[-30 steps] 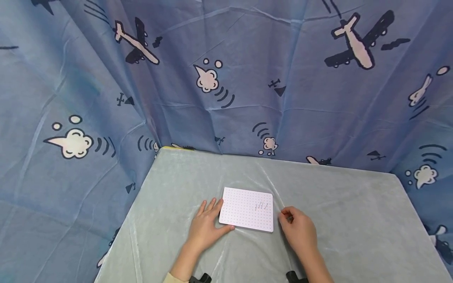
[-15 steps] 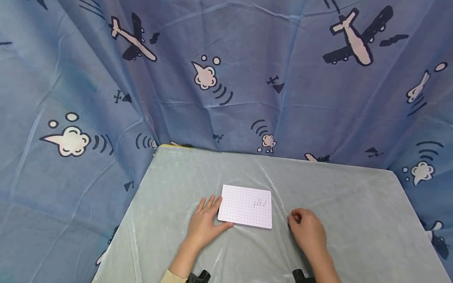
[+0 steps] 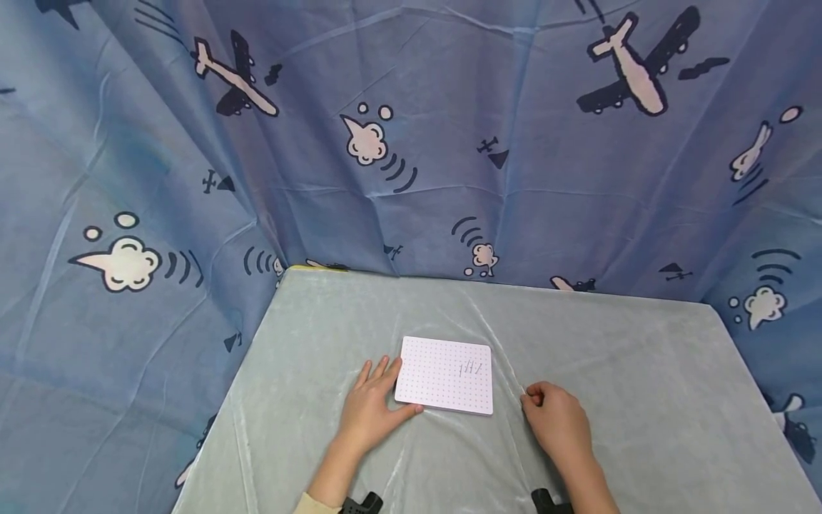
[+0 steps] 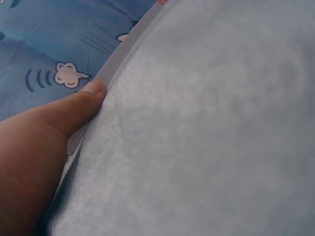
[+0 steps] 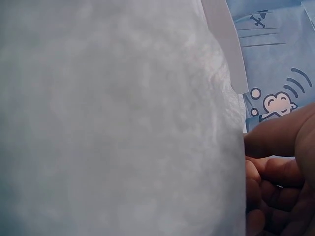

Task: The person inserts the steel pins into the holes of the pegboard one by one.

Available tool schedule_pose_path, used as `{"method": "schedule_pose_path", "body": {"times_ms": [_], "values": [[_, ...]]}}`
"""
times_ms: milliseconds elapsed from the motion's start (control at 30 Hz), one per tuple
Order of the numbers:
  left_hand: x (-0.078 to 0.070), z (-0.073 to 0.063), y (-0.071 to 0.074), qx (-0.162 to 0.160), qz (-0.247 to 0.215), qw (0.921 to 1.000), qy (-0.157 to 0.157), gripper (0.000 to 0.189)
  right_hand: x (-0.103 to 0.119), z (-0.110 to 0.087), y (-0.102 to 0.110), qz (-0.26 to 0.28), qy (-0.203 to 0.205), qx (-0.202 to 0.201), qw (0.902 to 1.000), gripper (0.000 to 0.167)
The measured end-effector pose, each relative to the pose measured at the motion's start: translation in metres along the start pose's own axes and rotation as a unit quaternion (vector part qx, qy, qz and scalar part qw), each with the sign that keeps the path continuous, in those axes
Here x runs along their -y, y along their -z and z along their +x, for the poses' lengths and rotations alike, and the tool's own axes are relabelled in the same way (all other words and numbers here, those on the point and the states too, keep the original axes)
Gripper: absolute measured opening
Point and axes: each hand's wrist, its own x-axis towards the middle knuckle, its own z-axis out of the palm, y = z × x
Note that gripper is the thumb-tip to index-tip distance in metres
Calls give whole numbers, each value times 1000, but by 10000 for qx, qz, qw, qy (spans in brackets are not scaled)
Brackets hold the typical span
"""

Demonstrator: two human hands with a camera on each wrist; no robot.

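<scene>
One dotted white pad is lying on the grey cloth, where the left hand, fingers spread, is touching its left and near edges, ideally pressing evenly against sliding, while the right hand, fingers curled around nothing visible, is resting apart from it.

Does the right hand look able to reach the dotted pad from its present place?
Yes, probably: the right hand is just off the right edge of the dotted pad, with only grey cloth between. The left hand touches the other end, leaving this way free.
</scene>
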Motion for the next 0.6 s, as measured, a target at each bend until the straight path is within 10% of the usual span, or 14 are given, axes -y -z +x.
{"method": "schedule_pose_path", "body": {"times_ms": [600], "values": [[2, -1, -3, -116, -85, 9999, -12, 101, 1, 1, 0, -79, -6, 137, 9999, 11]]}}
